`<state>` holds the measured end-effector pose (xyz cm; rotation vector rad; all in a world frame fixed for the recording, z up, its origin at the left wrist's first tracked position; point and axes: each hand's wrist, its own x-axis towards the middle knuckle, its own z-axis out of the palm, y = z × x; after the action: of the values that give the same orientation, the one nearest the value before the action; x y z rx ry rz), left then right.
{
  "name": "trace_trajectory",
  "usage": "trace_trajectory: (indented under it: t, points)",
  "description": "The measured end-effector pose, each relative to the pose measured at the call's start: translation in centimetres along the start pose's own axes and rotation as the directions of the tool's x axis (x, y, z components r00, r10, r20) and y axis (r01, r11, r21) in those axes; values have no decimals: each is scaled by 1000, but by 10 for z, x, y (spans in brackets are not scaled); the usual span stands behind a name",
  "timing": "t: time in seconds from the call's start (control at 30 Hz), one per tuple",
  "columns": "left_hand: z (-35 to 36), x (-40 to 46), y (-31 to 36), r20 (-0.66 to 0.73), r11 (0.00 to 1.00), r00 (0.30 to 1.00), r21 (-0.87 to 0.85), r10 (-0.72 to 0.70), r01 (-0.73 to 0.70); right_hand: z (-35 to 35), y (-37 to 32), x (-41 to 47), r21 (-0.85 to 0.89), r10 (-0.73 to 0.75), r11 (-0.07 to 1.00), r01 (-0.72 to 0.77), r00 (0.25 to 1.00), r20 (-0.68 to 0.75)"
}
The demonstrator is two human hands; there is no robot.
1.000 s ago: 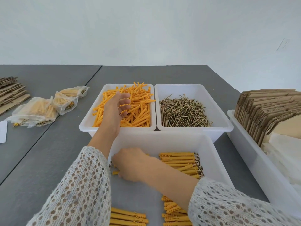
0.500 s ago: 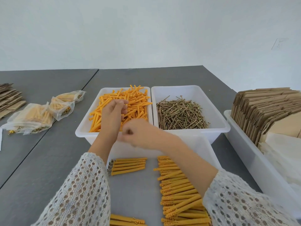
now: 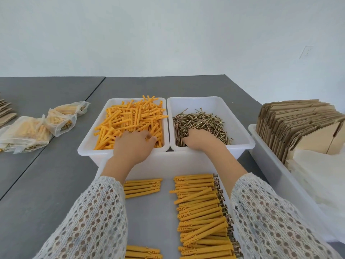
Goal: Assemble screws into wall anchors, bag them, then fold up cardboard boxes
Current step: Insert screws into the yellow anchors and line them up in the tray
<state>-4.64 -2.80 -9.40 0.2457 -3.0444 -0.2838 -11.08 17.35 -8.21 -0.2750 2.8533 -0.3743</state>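
Observation:
A white bin [image 3: 89, 144] holds loose orange wall anchors [image 3: 130, 118]; my left hand [image 3: 133, 144] lies palm down in it, fingers curled into the pile. Beside it, a second white bin [image 3: 242, 135] holds brass screws [image 3: 201, 118]; my right hand [image 3: 197, 140] digs into them with its fingertips hidden. In front, a larger white bin [image 3: 168, 163] holds a long row of anchors with screws in them [image 3: 201, 212] and a small group [image 3: 142, 187] on its left side.
Filled clear bags [image 3: 28, 131] [image 3: 61, 118] lie on the grey table at the left, with flat cardboard pieces [image 3: 5, 113] at the far left edge. A long white tray [image 3: 270, 165] on the right holds upright flat cardboard boxes [image 3: 298, 120] and pale empty bags [image 3: 321, 174].
My right hand left the near bin, rose past the left hand and moved right into the screw bin. My left hand dropped lower onto the anchor pile.

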Motion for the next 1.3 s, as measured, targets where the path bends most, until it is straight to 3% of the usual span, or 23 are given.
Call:
trace_trajectory:
  t: [0.13, 0.43, 0.6, 0.7, 0.87, 0.97, 1.17, 1.3]
  points:
    - [-2, 2, 1, 68, 999, 997, -35, 26, -24, -1, 0, 0, 48, 4, 999, -7, 998, 71]
    - [-2, 1, -3, 47, 988, 992, -106, 117, -112, -3, -6, 7, 73, -7, 997, -4, 989, 145]
    - [4, -2, -2, -122, 977, 987, -176, 101, -121, 5, 0, 0, 188, 32, 982, 7, 978, -205]
    - [3, -2, -1, -186, 951, 976, -267, 111, -159, 8, 0, -3, 199, 12, 977, 71, 921, -390]
    - [2, -7, 3, -351, 948, 923, -207, 158, -241, -2, -4, -5, 483, 79, 832, 274, 802, -592]
    - [2, -11, 4, -369, 959, 916, -162, 161, -234, -2, -12, -8, 532, 27, 736, 419, 767, -641]
    - [1, -12, 5, -425, 964, 890, -124, 163, -235, 3, -32, -19, 497, -59, 667, 555, 704, -707]
    - [1, -12, 7, -439, 955, 880, -131, 184, -265, 5, -43, -27, 595, -37, 502, 627, 703, -710]
